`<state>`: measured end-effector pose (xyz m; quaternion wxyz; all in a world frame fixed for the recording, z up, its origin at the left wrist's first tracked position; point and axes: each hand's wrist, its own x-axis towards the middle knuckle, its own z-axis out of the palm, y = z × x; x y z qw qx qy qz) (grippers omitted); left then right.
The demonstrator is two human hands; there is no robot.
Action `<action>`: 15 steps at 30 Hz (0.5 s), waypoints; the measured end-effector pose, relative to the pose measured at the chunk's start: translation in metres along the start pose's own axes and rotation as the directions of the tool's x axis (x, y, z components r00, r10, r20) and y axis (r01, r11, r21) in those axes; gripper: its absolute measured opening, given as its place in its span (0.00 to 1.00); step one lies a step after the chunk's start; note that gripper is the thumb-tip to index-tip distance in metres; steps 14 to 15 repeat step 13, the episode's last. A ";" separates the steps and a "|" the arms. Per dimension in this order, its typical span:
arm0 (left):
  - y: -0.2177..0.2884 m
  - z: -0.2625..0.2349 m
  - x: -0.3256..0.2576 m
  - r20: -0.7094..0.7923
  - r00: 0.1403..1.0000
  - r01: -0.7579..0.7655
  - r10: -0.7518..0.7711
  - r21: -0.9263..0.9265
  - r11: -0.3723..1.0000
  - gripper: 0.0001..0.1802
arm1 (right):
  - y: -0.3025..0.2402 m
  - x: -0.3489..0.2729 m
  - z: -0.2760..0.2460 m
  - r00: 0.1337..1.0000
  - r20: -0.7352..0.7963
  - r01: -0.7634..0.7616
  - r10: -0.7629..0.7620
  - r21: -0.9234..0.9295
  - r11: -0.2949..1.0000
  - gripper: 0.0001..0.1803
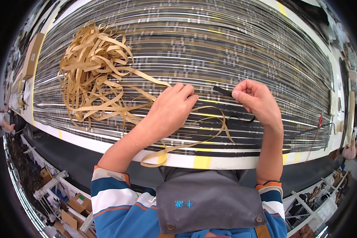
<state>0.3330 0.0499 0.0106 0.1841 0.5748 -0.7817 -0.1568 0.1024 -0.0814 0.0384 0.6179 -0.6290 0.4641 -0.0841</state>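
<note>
A tangled heap of tan paper-like strips (92, 67) lies on the left of a long table covered with striped dark-and-light material (234, 51). One tan strip (194, 131) runs from the heap under my left hand and loops down over the table's near edge. My left hand (171, 107) rests palm-down on the striped surface with fingers curled onto that strip. My right hand (254, 99) is raised a little to the right, pinching a thin black strip (224, 92) between thumb and fingertips; the black strip trails back under the hand.
The table's white near edge (202, 162) carries yellow marks. A cardboard box (31, 55) sits at the far left edge. A red-handled tool (320, 119) lies at the right. Shelving and boxes (71, 202) stand on the floor below.
</note>
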 end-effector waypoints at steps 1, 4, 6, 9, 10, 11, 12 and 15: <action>0.000 0.000 0.000 -0.010 1.000 -0.004 0.004 0.004 1.000 0.16 | 0.000 0.001 0.000 1.000 0.009 -0.019 0.019 0.005 1.000 0.08; 0.000 0.002 0.000 -0.014 1.000 -0.006 0.005 -0.001 1.000 0.17 | 0.001 0.003 0.003 0.999 0.024 -0.038 0.038 0.009 0.999 0.07; -0.001 0.003 0.000 -0.012 1.000 -0.005 0.005 0.007 1.000 0.18 | -0.001 0.005 0.009 0.997 0.043 -0.057 0.057 -0.011 0.998 0.08; -0.001 0.003 -0.001 -0.018 1.000 -0.012 0.012 0.010 1.000 0.19 | 0.003 0.009 0.017 0.995 0.060 -0.074 0.077 -0.055 0.996 0.07; -0.001 0.003 -0.001 -0.019 1.000 -0.012 0.012 0.009 1.000 0.19 | 0.005 0.010 0.018 0.996 0.061 -0.061 0.065 -0.068 0.996 0.07; -0.001 0.003 -0.001 -0.017 1.000 -0.017 0.017 0.013 1.000 0.19 | 0.006 0.011 0.020 0.997 0.063 -0.048 0.053 -0.080 0.996 0.07; -0.001 0.004 -0.001 -0.016 1.000 -0.022 0.023 0.018 1.000 0.19 | 0.006 0.012 0.020 0.997 0.058 -0.051 0.057 -0.092 0.994 0.07; -0.001 0.004 -0.002 -0.016 1.000 -0.020 0.021 0.018 1.000 0.19 | 0.007 0.012 0.021 0.997 0.056 -0.054 0.060 -0.103 0.993 0.08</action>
